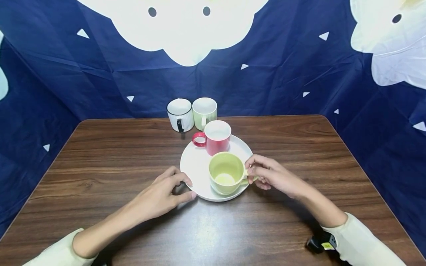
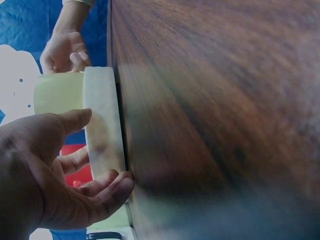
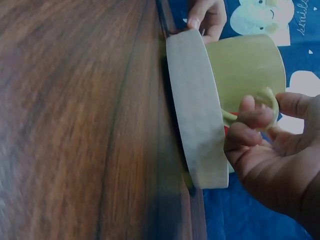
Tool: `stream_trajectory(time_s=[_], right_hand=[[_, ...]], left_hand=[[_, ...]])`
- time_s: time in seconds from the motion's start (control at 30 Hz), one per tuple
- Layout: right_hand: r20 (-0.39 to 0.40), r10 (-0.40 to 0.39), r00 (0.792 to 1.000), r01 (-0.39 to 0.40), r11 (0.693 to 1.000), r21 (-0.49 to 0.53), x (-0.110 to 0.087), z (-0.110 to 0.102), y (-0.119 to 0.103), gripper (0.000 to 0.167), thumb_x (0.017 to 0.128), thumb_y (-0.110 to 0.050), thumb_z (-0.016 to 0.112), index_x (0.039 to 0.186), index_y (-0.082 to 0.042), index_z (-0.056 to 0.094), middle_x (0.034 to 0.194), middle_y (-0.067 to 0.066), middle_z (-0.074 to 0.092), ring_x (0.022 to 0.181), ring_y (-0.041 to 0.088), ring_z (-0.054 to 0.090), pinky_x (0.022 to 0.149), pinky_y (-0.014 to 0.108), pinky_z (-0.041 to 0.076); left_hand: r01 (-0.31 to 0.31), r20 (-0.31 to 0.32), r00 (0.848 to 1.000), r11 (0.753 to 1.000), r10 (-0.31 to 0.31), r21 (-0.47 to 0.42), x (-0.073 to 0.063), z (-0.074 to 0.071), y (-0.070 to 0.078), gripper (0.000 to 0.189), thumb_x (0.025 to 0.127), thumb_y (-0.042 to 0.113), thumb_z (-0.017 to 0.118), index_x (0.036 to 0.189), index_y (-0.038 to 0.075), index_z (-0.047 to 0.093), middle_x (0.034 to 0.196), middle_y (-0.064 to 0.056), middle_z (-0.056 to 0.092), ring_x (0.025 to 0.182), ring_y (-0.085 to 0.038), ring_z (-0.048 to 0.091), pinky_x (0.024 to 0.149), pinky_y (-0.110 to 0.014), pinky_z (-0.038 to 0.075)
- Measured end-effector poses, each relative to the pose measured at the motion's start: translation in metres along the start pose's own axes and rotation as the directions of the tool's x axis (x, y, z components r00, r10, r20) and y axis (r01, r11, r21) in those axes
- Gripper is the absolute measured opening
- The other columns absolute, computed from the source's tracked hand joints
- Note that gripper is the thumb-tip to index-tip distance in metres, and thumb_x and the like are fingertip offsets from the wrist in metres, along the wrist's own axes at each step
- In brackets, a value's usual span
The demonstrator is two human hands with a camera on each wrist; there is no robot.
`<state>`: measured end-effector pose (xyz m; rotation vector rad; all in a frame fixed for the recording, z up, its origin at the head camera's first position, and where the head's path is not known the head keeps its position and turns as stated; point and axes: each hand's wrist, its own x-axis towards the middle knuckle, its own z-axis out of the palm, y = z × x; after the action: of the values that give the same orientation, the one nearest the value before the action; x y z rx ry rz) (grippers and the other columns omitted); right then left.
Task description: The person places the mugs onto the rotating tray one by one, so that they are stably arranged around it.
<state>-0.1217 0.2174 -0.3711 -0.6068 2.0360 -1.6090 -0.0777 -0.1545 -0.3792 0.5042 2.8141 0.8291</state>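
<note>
A yellow-green cup (image 1: pixel 225 168) stands on the near part of a round white plate (image 1: pixel 196 166). My right hand (image 1: pixel 273 174) pinches its handle from the right; in the right wrist view the fingers curl through and around that handle (image 3: pixel 274 106). At the plate's left front edge is my left hand (image 1: pixel 168 190), with relaxed, spread fingers. The left wrist view shows its fingertips (image 2: pixel 82 116) against the plate's raised side (image 2: pixel 104 140). Behind the cup, a red mug (image 1: pixel 217 143) with a white inside sits on the same plate, handle to the left.
Beyond the plate, near the table's back edge, a white mug with black rim and handle (image 1: pixel 181 117) stands beside a pale green ribbed mug (image 1: pixel 208 109). A blue cloth (image 1: pixel 279 88) hangs behind the wooden table (image 1: pixel 110 159).
</note>
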Motion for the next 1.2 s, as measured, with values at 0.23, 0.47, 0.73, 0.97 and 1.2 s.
stream_trajectory(time_s=[0.23, 0.47, 0.73, 0.97, 1.2], right_hand=[[0.069, -0.092, 0.993, 0.096, 0.994, -0.060, -0.002, -0.008, 0.004, 0.015, 0.116, -0.008, 0.056, 0.121, 0.002, 0.065, 0.086, 0.004, 0.057, 0.065, 0.015, 0.050, 0.056, 0.027, 0.042], [0.096, -0.103, 0.990, 0.108, 0.993, -0.042, 0.002, -0.011, 0.007, 0.015, 0.116, -0.007, 0.055, 0.123, 0.002, 0.065, 0.084, 0.002, 0.054, 0.064, 0.015, 0.048, 0.059, 0.027, 0.043], [0.114, -0.085, 0.990, 0.090, 0.995, -0.033, 0.004, -0.012, 0.008, 0.017, 0.117, -0.007, 0.054, 0.125, 0.003, 0.064, 0.083, 0.002, 0.054, 0.065, 0.013, 0.048, 0.059, 0.026, 0.043], [0.117, -0.058, 0.991, 0.055, 0.998, 0.028, 0.003, -0.014, 0.010, 0.020, 0.116, -0.007, 0.055, 0.127, 0.007, 0.064, 0.099, 0.010, 0.069, 0.071, 0.010, 0.054, 0.062, 0.022, 0.047], [0.042, -0.018, 0.999, 0.015, 0.998, 0.061, 0.002, -0.015, 0.011, 0.023, 0.116, -0.012, 0.058, 0.129, 0.006, 0.064, 0.085, -0.001, 0.062, 0.070, 0.009, 0.054, 0.061, 0.023, 0.045]], left_hand=[[-0.003, -0.006, 1.000, 1.000, 0.003, 0.007, 0.001, 0.000, -0.001, 0.021, 0.098, 0.045, 0.087, 0.110, 0.033, 0.075, 0.106, 0.003, 0.059, 0.093, -0.015, 0.056, 0.072, -0.029, 0.046], [-0.001, -0.011, 1.000, 1.000, 0.001, 0.011, 0.002, -0.001, -0.001, 0.022, 0.098, 0.048, 0.087, 0.110, 0.033, 0.076, 0.109, 0.005, 0.060, 0.097, -0.015, 0.056, 0.074, -0.030, 0.046], [0.003, -0.011, 1.000, 1.000, -0.003, 0.013, 0.002, -0.001, 0.000, 0.022, 0.097, 0.048, 0.087, 0.110, 0.034, 0.076, 0.109, 0.004, 0.061, 0.099, -0.015, 0.056, 0.076, -0.031, 0.047], [0.000, -0.012, 1.000, 1.000, 0.000, 0.015, 0.001, -0.002, 0.000, 0.020, 0.098, 0.048, 0.086, 0.110, 0.036, 0.076, 0.106, 0.004, 0.060, 0.096, -0.013, 0.055, 0.073, -0.029, 0.046], [-0.023, 0.004, 1.000, 1.000, 0.023, 0.014, -0.002, -0.004, 0.000, 0.018, 0.100, 0.049, 0.084, 0.116, 0.041, 0.079, 0.107, 0.004, 0.062, 0.097, -0.015, 0.057, 0.073, -0.030, 0.046]])
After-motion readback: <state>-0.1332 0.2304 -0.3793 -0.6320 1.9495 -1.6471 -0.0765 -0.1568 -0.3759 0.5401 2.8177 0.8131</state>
